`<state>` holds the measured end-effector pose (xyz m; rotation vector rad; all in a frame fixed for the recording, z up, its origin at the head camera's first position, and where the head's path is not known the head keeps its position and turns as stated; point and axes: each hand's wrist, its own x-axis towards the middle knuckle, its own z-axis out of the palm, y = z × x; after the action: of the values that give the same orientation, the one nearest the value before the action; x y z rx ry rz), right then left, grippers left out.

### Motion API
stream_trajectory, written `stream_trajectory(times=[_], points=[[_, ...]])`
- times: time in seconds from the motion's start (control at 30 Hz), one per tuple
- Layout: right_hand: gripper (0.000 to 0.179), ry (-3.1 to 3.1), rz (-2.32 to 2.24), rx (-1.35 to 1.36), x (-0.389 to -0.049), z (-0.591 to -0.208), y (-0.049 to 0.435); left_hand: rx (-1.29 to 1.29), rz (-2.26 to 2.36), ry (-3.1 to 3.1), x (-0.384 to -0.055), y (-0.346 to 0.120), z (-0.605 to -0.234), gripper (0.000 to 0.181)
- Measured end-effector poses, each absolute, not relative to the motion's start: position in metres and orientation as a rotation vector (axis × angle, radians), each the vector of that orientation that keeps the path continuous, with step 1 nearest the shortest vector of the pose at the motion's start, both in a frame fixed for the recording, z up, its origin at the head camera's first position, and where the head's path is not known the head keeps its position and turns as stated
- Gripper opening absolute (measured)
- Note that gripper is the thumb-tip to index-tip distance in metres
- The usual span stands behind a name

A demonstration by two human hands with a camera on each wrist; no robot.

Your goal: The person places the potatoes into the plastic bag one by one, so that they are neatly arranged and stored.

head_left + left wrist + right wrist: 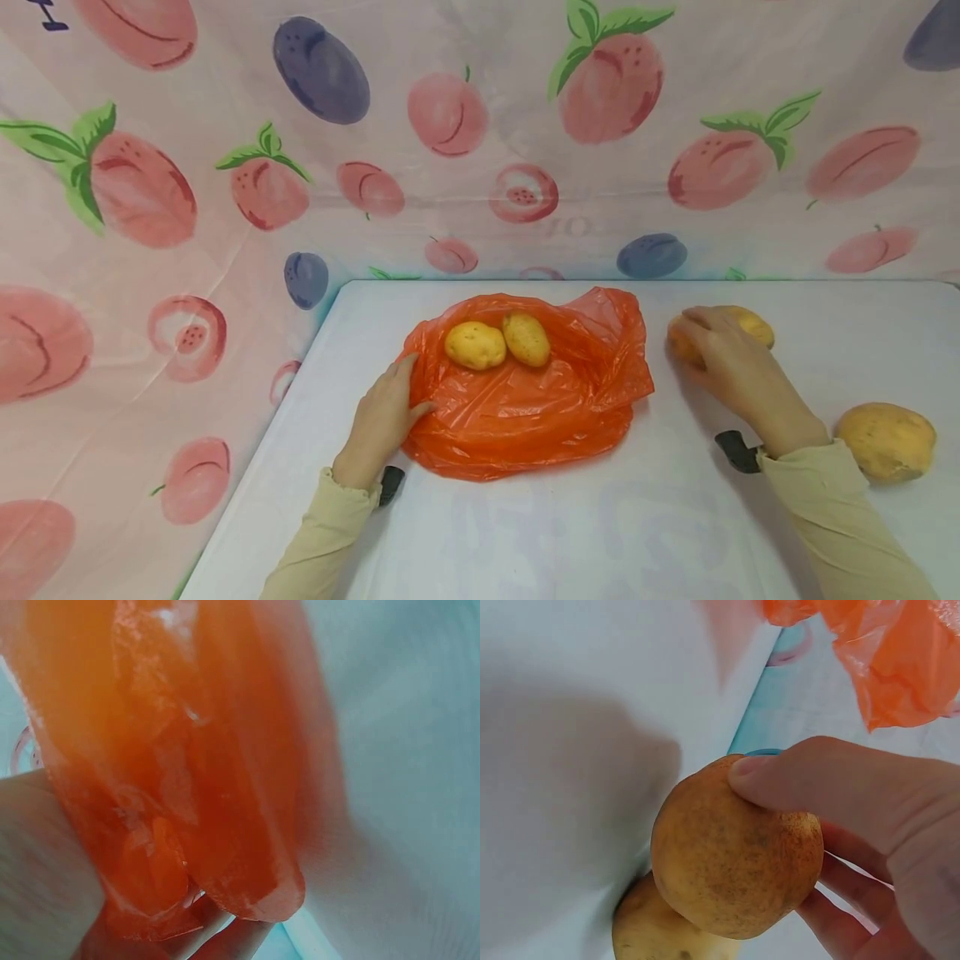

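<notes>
An orange plastic bag (517, 417) lies spread on the white table, its right side bunched up. Two potatoes, one roundish (476, 346) and one oval (527, 339), rest on the bag. At the bag's left edge my left hand (381, 417) grips the plastic; in the left wrist view the film (187, 750) passes between thumb and fingers, which it partly hides. To the right of the bag, my right hand (723, 358) holds a potato (735, 847) between thumb and fingers. Another potato (660, 922) sits right beside the held one.
A larger potato (887, 442) lies at the right, near my right sleeve. Behind the table (585, 525) hangs a fruit-patterned cloth (517, 100), which also covers the left side. A black strap-mounted piece (738, 452) shows at my right wrist.
</notes>
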<state>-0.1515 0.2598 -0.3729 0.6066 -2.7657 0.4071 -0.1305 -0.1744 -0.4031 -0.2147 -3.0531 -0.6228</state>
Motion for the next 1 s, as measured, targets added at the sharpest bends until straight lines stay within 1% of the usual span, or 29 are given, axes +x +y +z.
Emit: stream_trajectory(times=[0.27,0.5,0.77,1.0], points=[[0.035,-2.66,0.461,0.662,-0.149,-0.366,0.253,-0.222,-0.617,-3.035,-0.13,-0.173,-0.403,0.081],[0.045,-2.596,0.48,0.712,-0.146,-0.355,0.246,-0.228,-0.617,-3.023,-0.131,-0.173,-0.403,0.08],[0.045,-2.604,0.44,0.696,-0.143,-0.331,0.239,-0.243,-0.625,-3.047,-0.135,-0.173,-0.401,0.078],[0.048,-2.646,0.444,0.664,-0.137,-0.308,0.226,-0.238,-0.639,-3.061,-0.13,-0.173,-0.399,0.079]])
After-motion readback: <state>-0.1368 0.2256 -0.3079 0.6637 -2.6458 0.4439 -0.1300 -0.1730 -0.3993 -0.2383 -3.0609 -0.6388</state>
